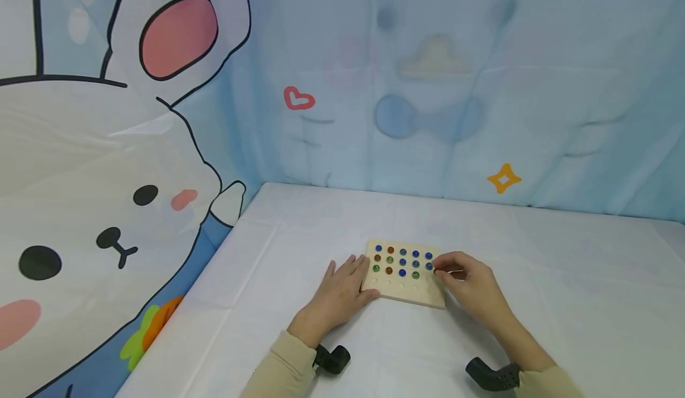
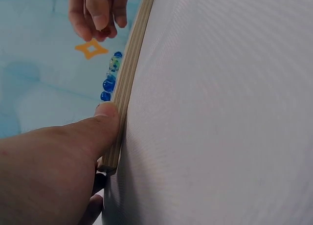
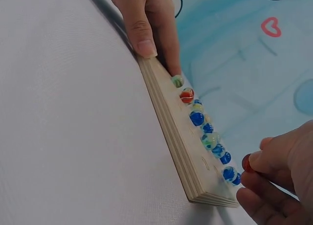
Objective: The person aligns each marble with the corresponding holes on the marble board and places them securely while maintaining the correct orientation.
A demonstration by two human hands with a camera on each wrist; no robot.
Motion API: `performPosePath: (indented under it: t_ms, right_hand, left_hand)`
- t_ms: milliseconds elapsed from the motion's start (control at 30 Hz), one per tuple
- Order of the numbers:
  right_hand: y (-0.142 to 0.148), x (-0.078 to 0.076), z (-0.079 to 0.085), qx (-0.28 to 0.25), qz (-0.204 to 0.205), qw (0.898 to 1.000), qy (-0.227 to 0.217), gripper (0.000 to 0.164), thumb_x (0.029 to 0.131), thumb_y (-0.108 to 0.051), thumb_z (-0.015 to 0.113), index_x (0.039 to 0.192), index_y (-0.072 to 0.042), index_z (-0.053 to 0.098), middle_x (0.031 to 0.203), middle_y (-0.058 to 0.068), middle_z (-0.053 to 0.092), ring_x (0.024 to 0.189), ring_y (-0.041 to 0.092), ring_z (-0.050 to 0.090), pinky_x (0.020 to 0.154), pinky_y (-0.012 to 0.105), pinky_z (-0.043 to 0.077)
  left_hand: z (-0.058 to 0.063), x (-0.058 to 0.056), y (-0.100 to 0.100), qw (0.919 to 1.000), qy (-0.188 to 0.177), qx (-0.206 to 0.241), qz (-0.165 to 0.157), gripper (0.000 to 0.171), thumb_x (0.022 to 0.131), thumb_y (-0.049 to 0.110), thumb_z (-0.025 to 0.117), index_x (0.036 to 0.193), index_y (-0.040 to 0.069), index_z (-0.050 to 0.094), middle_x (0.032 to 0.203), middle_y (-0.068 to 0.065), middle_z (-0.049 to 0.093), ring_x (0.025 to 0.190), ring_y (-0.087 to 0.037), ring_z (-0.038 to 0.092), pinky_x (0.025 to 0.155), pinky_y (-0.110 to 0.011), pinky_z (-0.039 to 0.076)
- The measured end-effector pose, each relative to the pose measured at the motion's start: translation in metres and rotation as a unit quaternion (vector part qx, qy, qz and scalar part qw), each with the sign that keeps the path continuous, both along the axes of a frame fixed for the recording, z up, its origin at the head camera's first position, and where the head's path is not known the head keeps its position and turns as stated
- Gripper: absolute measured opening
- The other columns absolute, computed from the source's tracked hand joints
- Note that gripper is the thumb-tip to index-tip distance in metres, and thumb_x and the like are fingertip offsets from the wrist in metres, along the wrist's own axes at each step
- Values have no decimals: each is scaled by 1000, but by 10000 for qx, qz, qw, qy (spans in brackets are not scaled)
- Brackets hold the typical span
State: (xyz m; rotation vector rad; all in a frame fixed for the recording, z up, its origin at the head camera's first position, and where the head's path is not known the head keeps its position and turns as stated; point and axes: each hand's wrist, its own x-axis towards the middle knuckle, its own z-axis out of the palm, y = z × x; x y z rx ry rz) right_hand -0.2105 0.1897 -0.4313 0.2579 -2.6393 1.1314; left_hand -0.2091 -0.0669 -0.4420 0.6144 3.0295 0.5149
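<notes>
Placing seems underway: left grip [image 1: 336,295] straight-fingered against the board [image 1: 432,295], right grip [image 1: 475,284] pinching a red marble [image 3: 246,162] that likely needs lowering into a hollow [image 3: 205,163].

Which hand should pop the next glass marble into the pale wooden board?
Probably the right hand: it pinches a red glass marble near empty holes in the board. The left hand touches the board's left edge and holds no visible marble.

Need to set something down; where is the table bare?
Bare: the white table right of the right hand, and between the pale board and the blue backdrop. Crowded: the board, bearing marbles, with the left hand and the right hand at its sides.
</notes>
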Motion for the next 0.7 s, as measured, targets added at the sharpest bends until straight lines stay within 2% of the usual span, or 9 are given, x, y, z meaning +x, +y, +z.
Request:
performPosePath:
  t_ms: [233,367,567,700]
  right_hand:
    - [-4,-2,-5,57,-22,10000,-6,18,89,1,67,106,-6,69,105,10,71,97,23,66,78,21,55]
    - [-5,-4,-8,101,-13,9999,-11,18,89,0,67,105,-6,69,104,9,71,96,22,65,79,26,56]
    - [-7,-6,-12,118,106,9998,-72,17,89,1,68,104,-6,69,100,7,70,91,18,63,73,19,52]
    - [-8,-6,-14,188,185,9996,39,18,87,4,68,102,-7,69,98,6,70,90,17,62,73,21,52]
  left_hand:
    - [-1,-1,2,10000,50,-67,-1,72,99,47,54,156,9,31,161,-6,35,151,-24,30,122,-57,23]
    - [-1,-1,1,10000,32,-75,9,72,99,47,53,156,9,31,161,-6,34,151,-24,29,122,-57,22]
    - [-1,-1,0,10000,41,-56,1,72,99,47,54,156,8,31,161,-6,35,151,-25,30,122,-57,22]
    - [-1,-1,0,9999,93,-99,-30,72,99,47,53,156,8,31,160,-7,36,150,-25,31,121,-57,23]
